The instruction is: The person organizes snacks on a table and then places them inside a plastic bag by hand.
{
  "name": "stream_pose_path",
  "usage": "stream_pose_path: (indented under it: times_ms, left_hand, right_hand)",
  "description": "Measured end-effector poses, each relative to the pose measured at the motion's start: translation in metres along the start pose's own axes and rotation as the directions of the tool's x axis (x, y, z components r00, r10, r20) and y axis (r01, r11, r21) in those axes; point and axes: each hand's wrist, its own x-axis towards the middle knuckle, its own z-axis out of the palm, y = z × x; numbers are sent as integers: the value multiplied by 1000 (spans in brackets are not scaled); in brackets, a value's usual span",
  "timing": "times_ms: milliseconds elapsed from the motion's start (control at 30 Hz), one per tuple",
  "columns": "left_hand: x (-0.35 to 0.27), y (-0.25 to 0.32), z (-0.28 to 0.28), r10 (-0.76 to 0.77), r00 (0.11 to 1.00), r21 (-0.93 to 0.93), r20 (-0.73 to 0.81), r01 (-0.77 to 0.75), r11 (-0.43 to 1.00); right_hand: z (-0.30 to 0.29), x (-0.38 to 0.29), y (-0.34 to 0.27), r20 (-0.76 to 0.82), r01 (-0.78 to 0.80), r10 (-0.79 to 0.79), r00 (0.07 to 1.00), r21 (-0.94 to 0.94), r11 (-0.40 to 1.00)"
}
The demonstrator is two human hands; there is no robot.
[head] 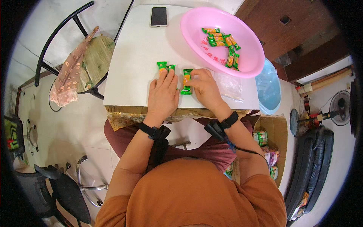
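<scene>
My left hand lies palm down on the white tabletop, over two small green-and-yellow snack packets. The upper ends of the left packet and of the one beside it show past my fingers; the rest is hidden, so a grip cannot be made out. A third packet stands lengthwise to the right, apart from them. My right hand has its thumb and forefinger on that packet's right side. Under my right hand's outer side lies a clear plastic bag.
A pink plastic basin with several like packets stands at the back right. A phone lies at the far edge. Right of the table are blue basins and a cardboard box of packaged goods. A chair stands left.
</scene>
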Motion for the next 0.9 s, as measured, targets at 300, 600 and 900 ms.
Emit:
stream_pose_path:
  times_ms: [300, 600, 900]
  left_hand:
    - [2, -1, 1, -4, 1000, -73, 3, 4, 997]
    - [7, 9, -14, 53, 995, -34, 84, -50, 998]
    - [7, 13, -8, 94, 982, -26, 162, -91, 995]
  right_hand:
    - [31, -2, 0, 21, -145, 143, 989, 159, 977]
    - [-15, 12, -21, 79, -223, 210, 975, 259, 940]
    - [-161, 66, 103, 366, -511, 494, 788, -56, 858]
